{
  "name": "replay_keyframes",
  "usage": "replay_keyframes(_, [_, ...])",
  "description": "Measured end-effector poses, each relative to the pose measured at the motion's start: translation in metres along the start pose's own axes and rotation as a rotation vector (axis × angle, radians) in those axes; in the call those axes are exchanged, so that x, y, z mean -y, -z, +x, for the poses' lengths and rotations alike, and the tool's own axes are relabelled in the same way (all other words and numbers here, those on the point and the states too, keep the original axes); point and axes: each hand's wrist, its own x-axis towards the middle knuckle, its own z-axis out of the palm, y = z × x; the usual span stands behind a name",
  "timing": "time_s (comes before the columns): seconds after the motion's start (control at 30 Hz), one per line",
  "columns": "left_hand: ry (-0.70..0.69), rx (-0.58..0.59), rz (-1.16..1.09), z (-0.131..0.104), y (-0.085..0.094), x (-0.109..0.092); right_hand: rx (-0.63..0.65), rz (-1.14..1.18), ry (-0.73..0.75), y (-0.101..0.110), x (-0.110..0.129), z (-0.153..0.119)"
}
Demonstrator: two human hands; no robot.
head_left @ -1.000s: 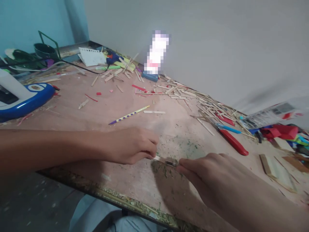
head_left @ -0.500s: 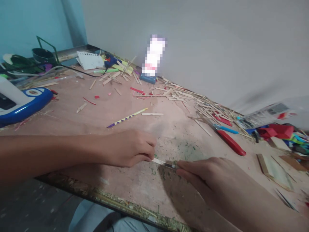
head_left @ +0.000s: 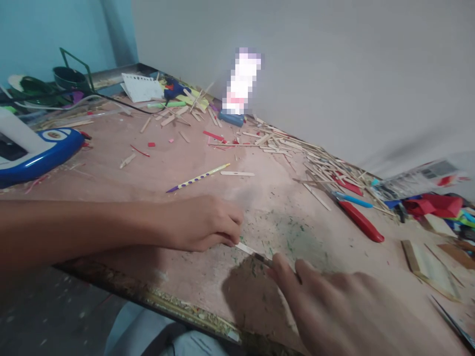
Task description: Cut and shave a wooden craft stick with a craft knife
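My left hand (head_left: 210, 225) is pressed to the tabletop (head_left: 185, 272), its fingers closed on one end of a pale flat wooden stick (head_left: 245, 248). The stick points down and right from my fingertips. At its other end is a thin dark blade (head_left: 262, 258), held in the closed fingers of my right hand (head_left: 315, 291). The blade's handle is mostly hidden by that hand. Beyond my left hand lie a purple-dotted pencil (head_left: 198, 178) and a loose flat stick (head_left: 237, 173). Green flecks are scattered around the held stick.
A red-handled tool (head_left: 359, 221) and blue pen (head_left: 354, 200) lie at the right, by a wooden block (head_left: 430, 269). Sticks (head_left: 289, 143) are heaped along the wall near a lit phone (head_left: 241, 81). A blue-and-white device (head_left: 48, 153) stands left.
My right hand has turned and shifted lower, its fingers now more bent over the blade's handle. My left hand still holds the stick. The view has shifted slightly.
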Motion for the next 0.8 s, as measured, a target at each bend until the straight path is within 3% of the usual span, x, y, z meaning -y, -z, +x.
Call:
replay_keyframes(0.13, [0.009,0.001,-0.006,0.0,0.002,-0.001,0.011,-0.06,0.025,0.001,0.011,0.001])
replay_keyframes(0.37, [0.022,-0.001,-0.014,-0.001,0.001,-0.001,0.109,0.115,-0.099,0.004,-0.006,0.001])
replay_keyframes(0.53, [0.023,0.004,-0.019,0.0,0.001,0.0,0.14,0.162,-0.121,0.009,-0.005,0.011])
replay_keyframes(0.8, [0.018,0.007,-0.004,0.0,0.002,-0.002,0.052,0.119,-0.148,0.017,-0.003,0.015])
